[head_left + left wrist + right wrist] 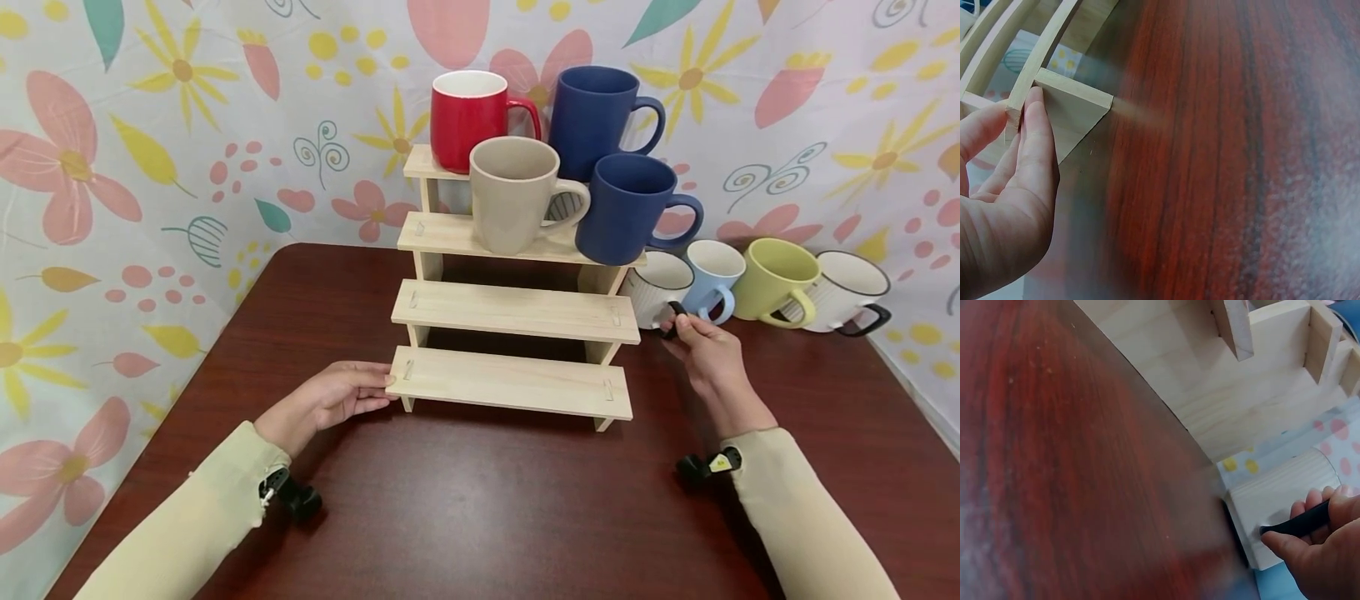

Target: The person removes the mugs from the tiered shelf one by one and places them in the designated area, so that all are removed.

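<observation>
A stepped wooden rack [517,310] stands on the dark table. My left hand [347,395] pinches the left end of its lowest shelf, thumb on top and fingers beneath, as the left wrist view shows the shelf end [1016,109] between them. My right hand [708,354] grips the black handle [1304,522] of a white ribbed mug [654,292], to the right of the rack. On the upper shelves sit a red mug [468,121], a beige mug [510,196] and two blue mugs [592,117]. The two lower shelves bear no mugs.
Right of the gripped mug stand a light blue mug [714,271], a yellow-green mug [776,279] and another white mug with a black handle [847,287]. A floral cloth [187,125] hangs behind the table [480,508].
</observation>
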Action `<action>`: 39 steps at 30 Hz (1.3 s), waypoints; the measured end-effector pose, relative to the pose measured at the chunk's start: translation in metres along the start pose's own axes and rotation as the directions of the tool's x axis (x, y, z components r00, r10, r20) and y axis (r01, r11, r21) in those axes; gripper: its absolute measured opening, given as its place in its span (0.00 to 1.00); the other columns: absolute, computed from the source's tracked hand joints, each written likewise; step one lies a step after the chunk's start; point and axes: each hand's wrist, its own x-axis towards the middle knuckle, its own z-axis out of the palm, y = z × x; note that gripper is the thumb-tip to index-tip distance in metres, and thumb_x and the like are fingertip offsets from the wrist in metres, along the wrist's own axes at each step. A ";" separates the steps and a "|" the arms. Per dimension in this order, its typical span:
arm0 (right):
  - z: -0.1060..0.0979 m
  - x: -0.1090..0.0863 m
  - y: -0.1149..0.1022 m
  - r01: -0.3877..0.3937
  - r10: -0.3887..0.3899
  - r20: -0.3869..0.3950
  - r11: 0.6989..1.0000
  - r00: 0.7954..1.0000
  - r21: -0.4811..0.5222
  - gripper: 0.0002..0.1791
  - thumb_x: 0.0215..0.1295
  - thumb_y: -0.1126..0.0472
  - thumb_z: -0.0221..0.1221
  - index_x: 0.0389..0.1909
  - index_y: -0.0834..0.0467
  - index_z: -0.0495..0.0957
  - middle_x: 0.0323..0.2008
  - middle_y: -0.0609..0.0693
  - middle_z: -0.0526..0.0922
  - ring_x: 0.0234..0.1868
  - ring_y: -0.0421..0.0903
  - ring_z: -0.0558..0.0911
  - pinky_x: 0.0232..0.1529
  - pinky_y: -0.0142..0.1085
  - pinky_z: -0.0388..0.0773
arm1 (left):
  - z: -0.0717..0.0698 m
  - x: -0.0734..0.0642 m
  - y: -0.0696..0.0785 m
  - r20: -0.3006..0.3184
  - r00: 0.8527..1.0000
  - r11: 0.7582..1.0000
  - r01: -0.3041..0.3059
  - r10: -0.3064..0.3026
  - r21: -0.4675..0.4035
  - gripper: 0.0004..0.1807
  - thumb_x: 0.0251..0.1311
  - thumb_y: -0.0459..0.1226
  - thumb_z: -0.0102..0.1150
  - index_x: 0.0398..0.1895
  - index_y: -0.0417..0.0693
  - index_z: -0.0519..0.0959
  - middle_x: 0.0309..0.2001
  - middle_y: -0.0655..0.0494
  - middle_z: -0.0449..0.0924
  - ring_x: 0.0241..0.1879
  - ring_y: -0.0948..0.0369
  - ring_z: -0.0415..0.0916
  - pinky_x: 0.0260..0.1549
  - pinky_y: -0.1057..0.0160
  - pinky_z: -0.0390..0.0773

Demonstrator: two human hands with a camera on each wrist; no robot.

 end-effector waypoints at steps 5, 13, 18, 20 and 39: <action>0.001 0.009 0.002 -0.026 0.026 -0.025 1.000 0.999 0.007 0.14 0.73 0.63 0.56 0.29 0.52 0.88 0.28 0.42 0.85 0.35 0.33 0.84 0.36 0.25 0.85 | 0.001 0.001 0.002 -0.003 1.000 1.000 0.001 -0.001 0.000 0.32 0.72 0.28 0.50 0.75 0.22 0.55 0.32 0.63 0.87 0.35 0.69 0.85 0.41 0.73 0.86; 0.006 0.021 0.003 -0.046 0.043 -0.103 0.999 0.994 -0.028 0.12 0.74 0.62 0.56 0.31 0.53 0.86 0.27 0.42 0.83 0.34 0.34 0.83 0.35 0.23 0.84 | 0.003 0.004 0.003 -0.009 1.000 1.000 -0.002 0.002 -0.003 0.32 0.71 0.27 0.49 0.74 0.21 0.55 0.32 0.63 0.87 0.34 0.70 0.85 0.40 0.73 0.86; 0.010 0.024 0.003 -0.045 0.044 -0.081 0.999 0.996 -0.020 0.14 0.74 0.63 0.55 0.29 0.53 0.86 0.26 0.42 0.84 0.33 0.33 0.83 0.35 0.24 0.84 | 0.002 0.003 0.002 -0.018 1.000 1.000 -0.003 0.003 0.000 0.31 0.71 0.27 0.49 0.74 0.21 0.56 0.31 0.63 0.87 0.34 0.70 0.85 0.40 0.73 0.86; 0.011 0.026 0.003 -0.042 0.040 -0.080 0.999 0.996 -0.015 0.15 0.75 0.63 0.55 0.29 0.53 0.86 0.26 0.42 0.83 0.33 0.33 0.83 0.35 0.24 0.84 | 0.002 0.003 0.001 -0.019 1.000 1.000 -0.005 0.005 -0.001 0.31 0.71 0.27 0.49 0.74 0.21 0.57 0.31 0.63 0.87 0.34 0.70 0.85 0.40 0.73 0.86; 0.012 0.034 0.006 -0.068 0.069 -0.132 0.998 0.989 0.012 0.14 0.74 0.62 0.57 0.28 0.53 0.87 0.26 0.42 0.84 0.32 0.34 0.83 0.34 0.24 0.83 | 0.003 0.001 0.000 -0.017 1.000 0.999 -0.010 0.011 0.036 0.32 0.70 0.28 0.50 0.73 0.20 0.56 0.31 0.63 0.87 0.33 0.70 0.84 0.39 0.73 0.86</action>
